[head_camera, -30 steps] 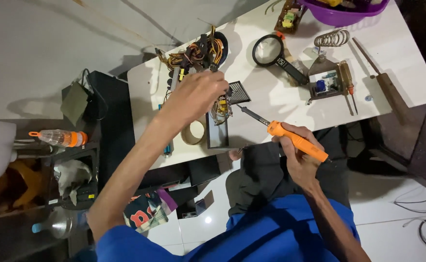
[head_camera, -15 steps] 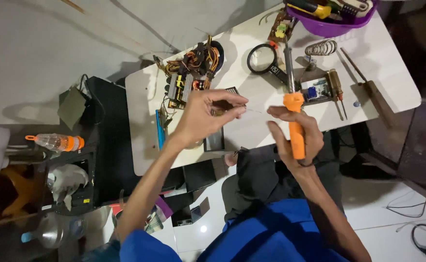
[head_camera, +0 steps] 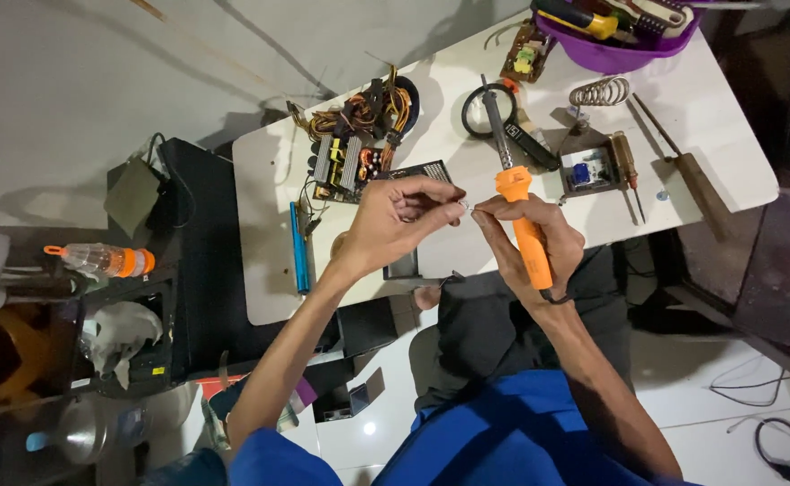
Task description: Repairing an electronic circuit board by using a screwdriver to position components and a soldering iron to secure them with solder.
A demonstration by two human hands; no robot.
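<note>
Above the white table, right hand gripping an orange soldering iron tip-away, left hand pinching a thin wire beside its handle.

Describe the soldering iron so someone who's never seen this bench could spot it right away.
Start at the white table and find the right hand over its near edge. The soldering iron is gripped in that fist, its dark metal shaft pointing away toward the round magnifying glass. Its bright orange handle sets it apart from the brown-handled screwdriver nearby.
</note>
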